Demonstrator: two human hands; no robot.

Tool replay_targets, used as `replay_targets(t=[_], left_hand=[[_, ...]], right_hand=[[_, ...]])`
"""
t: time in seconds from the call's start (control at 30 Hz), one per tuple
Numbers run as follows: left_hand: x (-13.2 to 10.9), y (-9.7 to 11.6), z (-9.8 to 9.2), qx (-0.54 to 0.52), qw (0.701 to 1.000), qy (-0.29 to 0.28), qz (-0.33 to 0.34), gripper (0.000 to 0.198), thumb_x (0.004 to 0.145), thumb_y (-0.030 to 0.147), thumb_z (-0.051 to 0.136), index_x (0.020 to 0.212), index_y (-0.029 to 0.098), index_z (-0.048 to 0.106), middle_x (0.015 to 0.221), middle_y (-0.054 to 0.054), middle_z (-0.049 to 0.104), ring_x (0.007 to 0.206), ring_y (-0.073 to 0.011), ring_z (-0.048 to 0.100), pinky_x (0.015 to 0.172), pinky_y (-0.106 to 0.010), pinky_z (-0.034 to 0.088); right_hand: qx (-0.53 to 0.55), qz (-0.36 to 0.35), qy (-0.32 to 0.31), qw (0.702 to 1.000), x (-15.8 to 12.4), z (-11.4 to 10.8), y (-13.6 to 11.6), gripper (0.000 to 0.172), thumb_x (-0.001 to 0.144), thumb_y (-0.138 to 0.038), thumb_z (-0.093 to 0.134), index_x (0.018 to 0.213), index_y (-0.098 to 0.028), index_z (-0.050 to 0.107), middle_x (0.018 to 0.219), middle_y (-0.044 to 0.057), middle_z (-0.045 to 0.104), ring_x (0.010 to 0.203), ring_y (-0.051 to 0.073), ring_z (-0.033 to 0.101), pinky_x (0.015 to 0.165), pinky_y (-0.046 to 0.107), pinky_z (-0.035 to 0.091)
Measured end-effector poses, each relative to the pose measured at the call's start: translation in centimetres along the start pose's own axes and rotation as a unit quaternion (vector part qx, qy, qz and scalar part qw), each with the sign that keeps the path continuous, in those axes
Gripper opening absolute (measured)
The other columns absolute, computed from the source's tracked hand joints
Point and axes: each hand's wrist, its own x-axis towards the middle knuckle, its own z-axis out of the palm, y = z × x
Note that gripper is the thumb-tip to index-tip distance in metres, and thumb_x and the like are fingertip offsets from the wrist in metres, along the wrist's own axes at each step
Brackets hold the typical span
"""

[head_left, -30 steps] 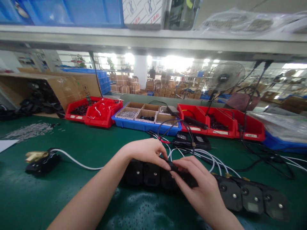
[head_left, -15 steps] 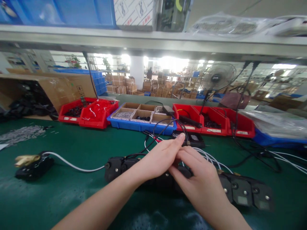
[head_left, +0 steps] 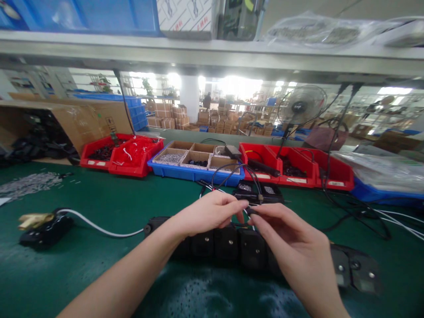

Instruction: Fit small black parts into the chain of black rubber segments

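My right hand (head_left: 291, 229) pinches a small black connector-like piece (head_left: 252, 212) between thumb and fingertips. Just left of it, my left hand (head_left: 212, 214) is closed, fingers curled in at a thin white cable (head_left: 245, 213); its exact grip is partly hidden. Below both hands runs a row of black box-shaped units (head_left: 226, 243) with silver screws, set side by side on the green bench. My hands and forearms cover parts of that row. Off to the left lies a similar black unit with a brass fitting (head_left: 37, 221), joined to the row by a white cable (head_left: 99, 230).
Behind the hands stand a blue tray (head_left: 195, 176) of small parts, red bins (head_left: 132, 165) at left and more red bins (head_left: 298, 176) at right. Black cables (head_left: 344, 207) hang at right. Loose grey pieces (head_left: 31, 183) lie far left. A shelf (head_left: 212, 53) crosses above.
My hands, pressed together before, have drawn apart. The left has turned and lowered its thumb, the right has shifted right, and the small black piece now shows between them.
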Motion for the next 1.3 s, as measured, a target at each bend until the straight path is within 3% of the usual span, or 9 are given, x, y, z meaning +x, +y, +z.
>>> replay_targets(t=[0.1, 0.23, 0.33, 0.57, 0.73, 0.9, 1.0, 1.17, 1.3], left_hand=[[-1.6, -0.2, -0.9, 0.244, 0.970, 0.010, 0.008, 0.006, 0.082, 0.026, 0.070, 0.082, 0.020, 0.069, 0.063, 0.006, 0.053, 0.060, -0.0109, 0.049, 0.055, -0.023, 0.030], [-3.9, -1.8, 0.1, 0.447, 0.894, 0.025, 0.012, 0.011, 0.088, 0.023, 0.067, 0.098, 0.024, 0.064, 0.092, 0.001, 0.071, 0.082, -0.0226, 0.067, 0.062, -0.028, 0.037], [-4.6, -3.1, 1.2, 0.482, 0.875, 0.037, 0.030, 0.013, 0.094, 0.026, 0.060, 0.107, 0.025, 0.058, 0.099, 0.000, 0.072, 0.086, -0.0260, 0.070, 0.064, -0.031, 0.044], [-4.6, -3.5, 1.8, 0.522, 0.852, 0.043, 0.009, 0.003, 0.095, 0.024, 0.057, 0.098, 0.023, 0.056, 0.092, -0.001, 0.071, 0.079, -0.0270, 0.071, 0.060, -0.033, 0.047], [-4.7, -3.5, 1.9, 0.519, 0.854, 0.040, 0.023, 0.004, 0.096, 0.020, 0.054, 0.095, 0.022, 0.057, 0.091, -0.001, 0.071, 0.078, -0.0255, 0.071, 0.061, -0.032, 0.049], [-4.7, -3.7, 2.0, 0.552, 0.832, 0.041, 0.044, 0.010, 0.093, 0.013, 0.055, 0.094, 0.022, 0.058, 0.086, 0.000, 0.070, 0.072, -0.0255, 0.070, 0.057, -0.032, 0.047], [-4.6, -3.2, 1.9, 0.537, 0.843, 0.036, 0.022, 0.005, 0.094, 0.019, 0.058, 0.096, 0.022, 0.061, 0.091, -0.002, 0.072, 0.076, -0.0258, 0.071, 0.060, -0.031, 0.047], [-3.0, -1.2, 0.8, 0.427, 0.904, 0.037, -0.002, 0.015, 0.094, 0.031, 0.061, 0.106, 0.026, 0.067, 0.096, -0.001, 0.074, 0.087, -0.0240, 0.069, 0.068, -0.029, 0.045], [-0.3, 0.3, 0.0, 0.351, 0.936, -0.029, 0.006, 0.016, 0.091, 0.034, 0.065, 0.096, 0.022, 0.075, 0.085, -0.001, 0.073, 0.075, -0.0164, 0.064, 0.061, -0.023, 0.038]], right_hand=[[-0.015, 0.056, 0.000, 0.998, -0.9, -1.3, 1.1, 0.006, 0.087, -0.028, 0.069, 0.091, -0.026, 0.071, 0.081, -0.002, 0.070, 0.070, 0.011, 0.067, 0.065, 0.014, 0.055], [-0.070, 0.072, -0.043, 0.994, -3.0, -2.8, 2.3, 0.009, 0.089, -0.034, 0.067, 0.093, -0.026, 0.069, 0.088, -0.001, 0.070, 0.078, 0.012, 0.068, 0.065, 0.012, 0.054], [-0.085, 0.064, -0.059, 0.993, -4.4, -3.4, 2.6, 0.009, 0.091, -0.034, 0.065, 0.096, -0.027, 0.069, 0.091, -0.001, 0.070, 0.080, 0.012, 0.069, 0.067, 0.012, 0.055], [-0.068, 0.067, -0.067, 0.993, -6.1, -3.3, 2.8, 0.009, 0.092, -0.030, 0.065, 0.101, -0.027, 0.067, 0.094, -0.001, 0.069, 0.082, 0.013, 0.070, 0.073, 0.014, 0.056], [-0.069, 0.049, -0.086, 0.993, -6.3, -2.8, 2.8, 0.005, 0.093, -0.028, 0.064, 0.098, -0.028, 0.066, 0.088, -0.004, 0.069, 0.074, 0.010, 0.068, 0.067, 0.011, 0.054], [-0.076, 0.019, -0.098, 0.992, -5.7, -2.4, 2.7, 0.003, 0.092, -0.026, 0.066, 0.095, -0.027, 0.067, 0.088, -0.003, 0.069, 0.078, 0.011, 0.068, 0.069, 0.013, 0.055], [-0.088, 0.005, -0.113, 0.990, -5.6, -2.2, 2.9, 0.005, 0.092, -0.024, 0.065, 0.096, -0.026, 0.067, 0.086, -0.003, 0.069, 0.071, 0.011, 0.066, 0.065, 0.014, 0.055], [-0.110, -0.022, -0.142, 0.984, -5.1, -1.7, 3.2, 0.010, 0.094, -0.018, 0.058, 0.097, -0.024, 0.065, 0.087, 0.001, 0.067, 0.071, 0.013, 0.064, 0.064, 0.019, 0.054], [-0.131, -0.055, -0.130, 0.981, -4.2, -0.9, 3.0, 0.012, 0.093, -0.013, 0.056, 0.090, -0.023, 0.062, 0.080, 0.000, 0.064, 0.071, 0.014, 0.063, 0.064, 0.020, 0.053]])
